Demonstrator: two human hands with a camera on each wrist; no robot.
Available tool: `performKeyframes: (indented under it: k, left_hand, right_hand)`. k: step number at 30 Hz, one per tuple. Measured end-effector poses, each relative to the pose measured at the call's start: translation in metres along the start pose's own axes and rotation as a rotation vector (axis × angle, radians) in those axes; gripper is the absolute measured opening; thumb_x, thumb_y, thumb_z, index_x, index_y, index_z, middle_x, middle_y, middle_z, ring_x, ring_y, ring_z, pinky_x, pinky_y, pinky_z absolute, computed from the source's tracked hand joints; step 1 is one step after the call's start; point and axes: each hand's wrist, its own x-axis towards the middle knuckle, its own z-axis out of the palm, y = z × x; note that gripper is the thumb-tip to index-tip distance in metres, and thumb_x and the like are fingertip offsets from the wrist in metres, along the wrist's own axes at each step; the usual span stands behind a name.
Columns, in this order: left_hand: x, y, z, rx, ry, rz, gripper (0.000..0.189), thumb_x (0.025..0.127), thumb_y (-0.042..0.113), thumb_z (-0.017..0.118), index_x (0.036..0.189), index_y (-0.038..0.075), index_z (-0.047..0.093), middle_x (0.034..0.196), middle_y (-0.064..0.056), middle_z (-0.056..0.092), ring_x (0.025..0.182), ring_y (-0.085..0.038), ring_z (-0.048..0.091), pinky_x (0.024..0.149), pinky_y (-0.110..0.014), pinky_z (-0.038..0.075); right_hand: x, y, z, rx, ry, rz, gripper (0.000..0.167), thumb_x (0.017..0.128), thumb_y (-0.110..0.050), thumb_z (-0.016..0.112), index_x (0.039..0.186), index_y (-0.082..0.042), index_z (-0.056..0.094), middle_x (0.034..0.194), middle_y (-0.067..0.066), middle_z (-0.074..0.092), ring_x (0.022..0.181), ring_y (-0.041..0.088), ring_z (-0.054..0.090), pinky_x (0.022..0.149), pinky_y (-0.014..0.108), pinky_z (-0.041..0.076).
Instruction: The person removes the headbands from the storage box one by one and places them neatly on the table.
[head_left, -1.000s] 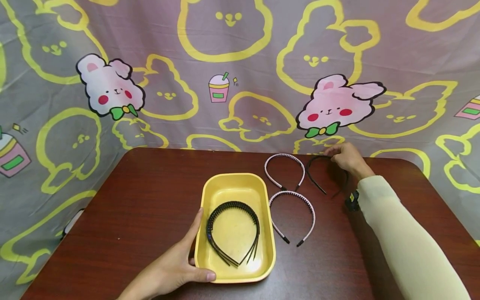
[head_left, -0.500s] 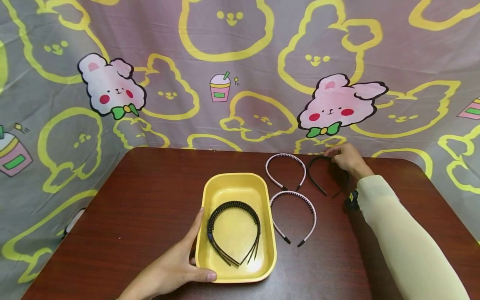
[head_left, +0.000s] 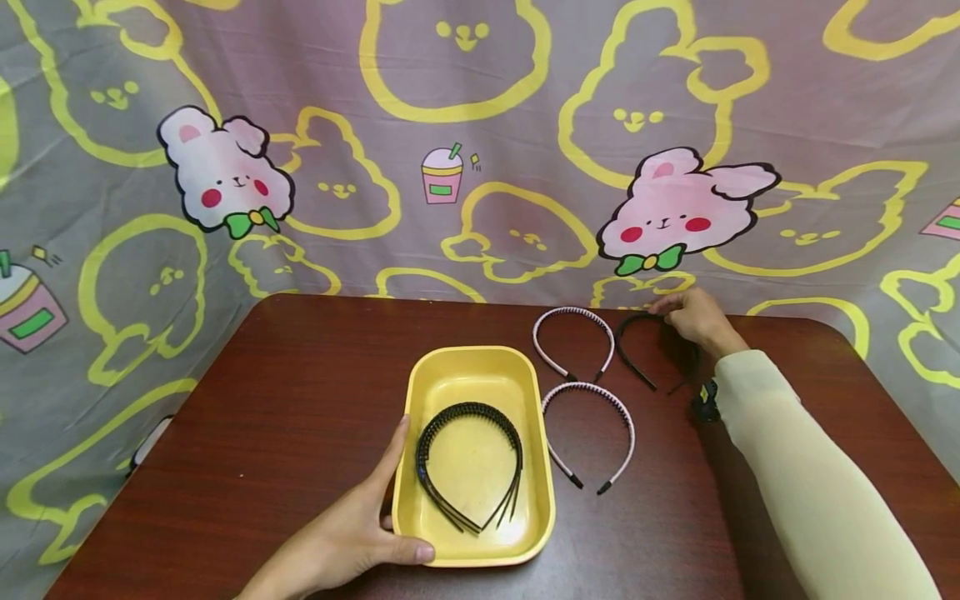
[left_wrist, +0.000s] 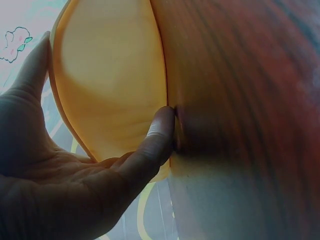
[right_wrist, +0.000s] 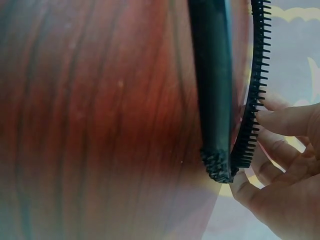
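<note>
In the head view my left hand (head_left: pixel 341 521) grips the near left corner of a yellow plastic tray (head_left: pixel 543 467), thumb along the near side and a finger up the left side. The left wrist view shows thumb and finger against the tray's outer wall (left_wrist: pixel 110 100). Several black toothed headbands (head_left: pixel 472 408) lie stacked in the tray. At the table's far right my right hand (head_left: pixel 693 317) holds a black headband (head_left: pixel 633 362) by its top. In the right wrist view my fingers (right_wrist: pixel 285 120) are at the headband's comb teeth (right_wrist: pixel 257 75).
Two pale pink headbands lie right of the tray, the farther headband (head_left: pixel 572 312) behind the nearer headband (head_left: pixel 628 425). They rest on a dark wood table (head_left: pixel 300 375). A cartoon-printed curtain (head_left: pixel 480 242) hangs behind the table. A small black object (head_left: pixel 705 402) sits by the right wrist.
</note>
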Motion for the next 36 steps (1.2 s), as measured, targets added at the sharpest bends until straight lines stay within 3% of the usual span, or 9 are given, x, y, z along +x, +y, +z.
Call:
performKeyframes:
  k: [7,18,23,29,33,36]
  left_hand:
    - [0.002,-0.001,-0.002,-0.094,-0.063,0.007,0.139,0.079,0.026,0.092,0.166,0.040,-0.016,0.176,-0.018,-0.002,0.098,-0.016,0.071,0.096,-0.009,0.042]
    - [0.002,-0.001,0.001,-0.168,-0.097,0.027,0.138,0.082,0.019,0.090,0.166,0.036,-0.018,0.175,-0.019,-0.008,0.097,-0.019,0.073,0.089,-0.017,0.052]
    - [0.001,-0.001,0.000,-0.155,-0.089,0.013,0.139,0.081,0.021,0.091,0.166,0.037,-0.018,0.175,-0.019,-0.007,0.097,-0.019,0.073,0.091,-0.014,0.049]
    - [0.001,-0.001,-0.001,-0.082,-0.044,0.006,0.140,0.078,0.027,0.093,0.166,0.040,-0.015,0.176,-0.016,0.001,0.112,-0.020,0.065,0.100,-0.008,0.037]
    - [0.000,0.000,-0.001,-0.046,-0.020,-0.005,0.141,0.076,0.030,0.094,0.166,0.041,-0.013,0.177,-0.013,0.004,0.126,-0.025,0.055,0.103,-0.006,0.031]
    - [0.000,0.000,-0.001,-0.051,-0.022,-0.008,0.141,0.076,0.030,0.094,0.166,0.041,-0.014,0.177,-0.014,0.004,0.127,-0.025,0.055,0.103,-0.006,0.031]
  right_hand:
    - [-0.001,0.000,0.000,-0.006,-0.003,0.006,0.029,0.092,0.011,0.052,0.112,0.012,0.074,0.127,0.032,0.068,0.114,0.038,0.060,0.076,0.026,0.041]
    - [-0.001,0.003,0.000,-0.046,0.011,-0.015,0.027,0.094,0.008,0.054,0.109,0.010,0.076,0.122,0.031,0.071,0.098,0.028,0.059,0.072,0.027,0.042]
    - [-0.002,0.003,-0.002,-0.065,0.015,-0.028,0.027,0.096,0.006,0.056,0.113,0.010,0.075,0.121,0.032,0.071,0.096,0.030,0.061,0.074,0.029,0.044]
    - [-0.007,-0.002,-0.009,-0.084,0.012,-0.062,0.028,0.098,0.002,0.056,0.118,0.010,0.074,0.118,0.032,0.072,0.106,0.042,0.065,0.081,0.035,0.047]
    - [-0.010,-0.005,-0.013,-0.094,0.024,-0.089,0.027,0.098,0.002,0.056,0.117,0.009,0.074,0.116,0.032,0.072,0.105,0.042,0.066,0.080,0.035,0.047]
    - [-0.014,-0.010,-0.015,-0.092,0.035,-0.094,0.027,0.099,0.001,0.056,0.117,0.009,0.074,0.121,0.031,0.071,0.103,0.039,0.065,0.079,0.034,0.046]
